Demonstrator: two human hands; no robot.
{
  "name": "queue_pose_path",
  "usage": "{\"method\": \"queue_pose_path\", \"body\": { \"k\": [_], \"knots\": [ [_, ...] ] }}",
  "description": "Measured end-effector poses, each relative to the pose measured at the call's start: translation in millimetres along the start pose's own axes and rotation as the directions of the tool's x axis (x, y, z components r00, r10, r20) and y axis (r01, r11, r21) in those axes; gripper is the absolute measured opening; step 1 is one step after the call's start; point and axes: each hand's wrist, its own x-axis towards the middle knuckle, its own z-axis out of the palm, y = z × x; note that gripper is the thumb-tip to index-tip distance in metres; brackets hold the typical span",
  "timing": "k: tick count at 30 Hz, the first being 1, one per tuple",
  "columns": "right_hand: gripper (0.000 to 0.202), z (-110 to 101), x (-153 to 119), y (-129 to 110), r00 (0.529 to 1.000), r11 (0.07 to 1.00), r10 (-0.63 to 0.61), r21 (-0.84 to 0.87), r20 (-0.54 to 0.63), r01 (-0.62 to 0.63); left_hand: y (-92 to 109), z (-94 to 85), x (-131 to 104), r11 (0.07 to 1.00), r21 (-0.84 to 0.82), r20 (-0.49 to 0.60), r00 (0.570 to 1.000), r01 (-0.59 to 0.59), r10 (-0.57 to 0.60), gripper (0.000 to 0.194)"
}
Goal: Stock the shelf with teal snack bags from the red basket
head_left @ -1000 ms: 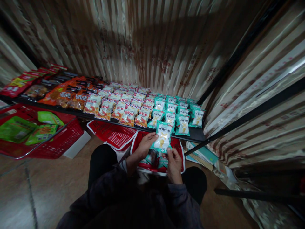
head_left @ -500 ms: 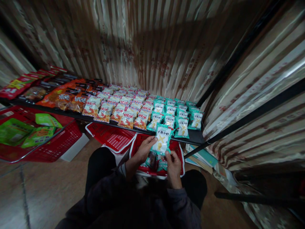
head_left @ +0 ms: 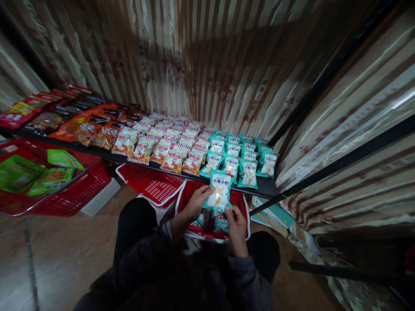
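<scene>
Between my two hands is a teal and white snack bag (head_left: 218, 192), its printed front facing up. My left hand (head_left: 198, 202) pinches its left edge, and my right hand (head_left: 237, 224) grips the lower right corner. Beneath the bag, a red basket (head_left: 245, 216) holds several more teal packs (head_left: 221, 221), partly hidden by my hands. Just beyond, rows of the same teal bags (head_left: 249, 173) stand at the right end of a dark shelf (head_left: 266, 188).
Red-and-white striped snack bags (head_left: 175, 158), orange bags (head_left: 89, 131) and red bags (head_left: 24, 110) fill the shelf leftward. A red basket (head_left: 74, 188) with green packs stands at left, another red basket (head_left: 152, 183) below the shelf. A black pole (head_left: 311, 177) slants at right, above papers (head_left: 275, 214).
The held snack bag has turned slightly and its top has shifted a little to the left. Both hands keep their grip on it, and the view has moved slightly.
</scene>
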Motion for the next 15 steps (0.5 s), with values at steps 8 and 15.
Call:
{"method": "queue_pose_path", "body": {
  "k": [8,15],
  "knots": [
    [0.045,7.1,-0.4,3.5,0.999,0.999,0.049,0.020,-0.001,-0.049,3.8,-2.9,0.9,1.000,0.017,-0.023,1.000,0.018,-0.017,0.050],
    [0.042,6.2,-0.4,5.7,0.998,0.998,0.060,0.033,0.022,-0.061,6.6,1.1,-2.5,0.999,0.031,-0.024,0.999,-0.028,0.029,0.058]
  ]
}}
